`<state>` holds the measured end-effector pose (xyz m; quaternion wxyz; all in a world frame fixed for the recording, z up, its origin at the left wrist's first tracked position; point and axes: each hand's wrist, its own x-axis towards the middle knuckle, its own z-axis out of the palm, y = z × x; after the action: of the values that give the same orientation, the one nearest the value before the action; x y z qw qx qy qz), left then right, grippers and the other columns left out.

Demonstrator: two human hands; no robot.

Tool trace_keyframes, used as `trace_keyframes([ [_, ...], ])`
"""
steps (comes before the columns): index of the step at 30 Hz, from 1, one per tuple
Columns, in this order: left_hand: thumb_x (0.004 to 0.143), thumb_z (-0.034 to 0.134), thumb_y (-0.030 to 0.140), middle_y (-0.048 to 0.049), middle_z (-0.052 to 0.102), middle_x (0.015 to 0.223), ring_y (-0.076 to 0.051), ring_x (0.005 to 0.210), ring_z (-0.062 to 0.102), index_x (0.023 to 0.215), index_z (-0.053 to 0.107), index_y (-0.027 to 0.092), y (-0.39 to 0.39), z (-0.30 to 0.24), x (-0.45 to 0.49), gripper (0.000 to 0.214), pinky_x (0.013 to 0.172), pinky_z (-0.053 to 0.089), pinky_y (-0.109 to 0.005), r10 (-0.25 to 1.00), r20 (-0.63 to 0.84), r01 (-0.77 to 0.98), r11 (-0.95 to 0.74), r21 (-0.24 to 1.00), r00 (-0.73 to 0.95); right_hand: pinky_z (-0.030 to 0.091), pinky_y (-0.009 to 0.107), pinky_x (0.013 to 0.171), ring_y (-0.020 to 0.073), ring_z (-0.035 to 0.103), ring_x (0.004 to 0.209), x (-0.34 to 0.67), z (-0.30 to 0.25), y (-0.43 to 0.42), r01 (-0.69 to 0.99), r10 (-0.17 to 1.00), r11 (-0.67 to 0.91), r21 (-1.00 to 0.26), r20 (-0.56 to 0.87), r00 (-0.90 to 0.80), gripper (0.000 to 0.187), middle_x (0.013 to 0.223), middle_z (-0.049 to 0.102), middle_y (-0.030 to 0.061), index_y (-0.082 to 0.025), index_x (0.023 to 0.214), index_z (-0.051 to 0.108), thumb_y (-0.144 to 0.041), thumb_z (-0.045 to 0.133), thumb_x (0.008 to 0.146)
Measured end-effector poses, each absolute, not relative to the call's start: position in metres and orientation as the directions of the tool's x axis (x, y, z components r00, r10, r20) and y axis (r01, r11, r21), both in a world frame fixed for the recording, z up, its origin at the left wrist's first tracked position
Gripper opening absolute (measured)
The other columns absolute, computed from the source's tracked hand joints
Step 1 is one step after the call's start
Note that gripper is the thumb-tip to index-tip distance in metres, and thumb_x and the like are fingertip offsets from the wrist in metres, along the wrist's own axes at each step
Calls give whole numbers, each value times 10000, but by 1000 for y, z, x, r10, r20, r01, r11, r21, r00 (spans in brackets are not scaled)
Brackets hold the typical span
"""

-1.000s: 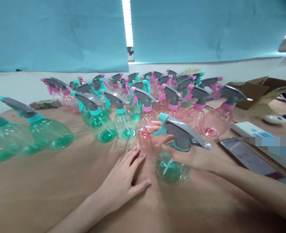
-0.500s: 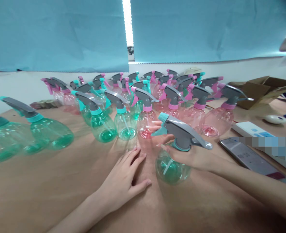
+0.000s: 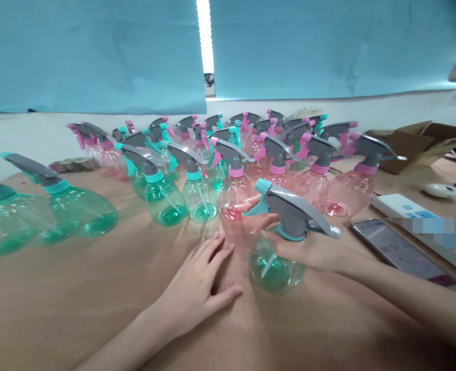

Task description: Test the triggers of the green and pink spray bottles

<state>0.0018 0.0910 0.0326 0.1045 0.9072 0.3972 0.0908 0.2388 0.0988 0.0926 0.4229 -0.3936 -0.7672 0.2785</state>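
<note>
My right hand (image 3: 286, 247) is wrapped around the neck of a green spray bottle (image 3: 276, 275) with a grey head and a turquoise nozzle that points left. The bottle stands upright on the table, and part of its body is hidden behind my thumb. My left hand (image 3: 197, 283) lies flat on the tabletop (image 3: 96, 293) just left of that bottle, its fingers apart and holding nothing. Beyond my left fingertips stand a green spray bottle (image 3: 200, 201) with a turquoise collar and a pink spray bottle (image 3: 233, 193) with a pink collar.
Many more pink and green spray bottles (image 3: 166, 201) crowd the back of the table. Two green bottles (image 3: 83, 211) stand at the left. To the right lie a phone (image 3: 398, 247), a white box (image 3: 402, 206), a white mouse (image 3: 440, 191) and an open cardboard box (image 3: 417, 147).
Hardly anything differs. The view has shifted very slightly; both hands and the held spray bottle keep their places on the table.
</note>
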Motion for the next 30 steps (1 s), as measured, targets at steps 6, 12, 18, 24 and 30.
trace_keyframes([
  [6, 918, 511, 540, -175, 307, 1526, -359, 1392, 283, 1413, 410, 142, 90, 33, 2, 643, 1069, 332, -565, 744, 64, 709, -656, 260, 665, 595, 264, 681, 153, 680, 761, 232, 112, 92, 275, 864, 483, -831, 402, -302, 235, 894, 667, -10, -259, 777, 564, -99, 485, 624],
  [12, 911, 517, 555, -164, 322, 1521, -346, 1393, 288, 1409, 411, 167, 91, 32, 2, 640, 1075, 332, -549, 745, 75, 705, -655, 273, 663, 599, 250, 653, 157, 688, 760, 231, 120, 89, 306, 865, 485, -819, 400, -302, 183, 825, 671, -11, -259, 681, 549, -94, 488, 630],
  [18, 915, 510, 555, -166, 311, 1526, -343, 1395, 285, 1415, 401, 155, 91, 31, 2, 649, 1075, 329, -553, 742, 84, 702, -660, 269, 665, 591, 322, 841, 185, 677, 1008, 233, 106, 95, 206, 856, 471, -858, 388, -342, 353, 1184, 664, 12, -263, 956, 590, -89, 492, 664],
  [24, 916, 511, 549, -168, 317, 1523, -344, 1392, 292, 1415, 404, 150, 90, 32, 2, 648, 1080, 331, -542, 743, 89, 700, -658, 278, 663, 589, 320, 865, 183, 672, 1032, 234, 91, 97, 219, 859, 482, -849, 409, -307, 554, 1266, 635, 19, -260, 1205, 532, -58, 521, 689],
  [30, 910, 522, 551, -155, 308, 1531, -327, 1398, 287, 1422, 395, 184, 90, 32, 2, 642, 1083, 327, -532, 750, 78, 707, -649, 281, 657, 587, 354, 871, 214, 669, 1051, 233, 96, 98, 290, 826, 555, -779, 476, -302, 161, 1126, 695, 20, -256, 802, 596, -124, 526, 742],
])
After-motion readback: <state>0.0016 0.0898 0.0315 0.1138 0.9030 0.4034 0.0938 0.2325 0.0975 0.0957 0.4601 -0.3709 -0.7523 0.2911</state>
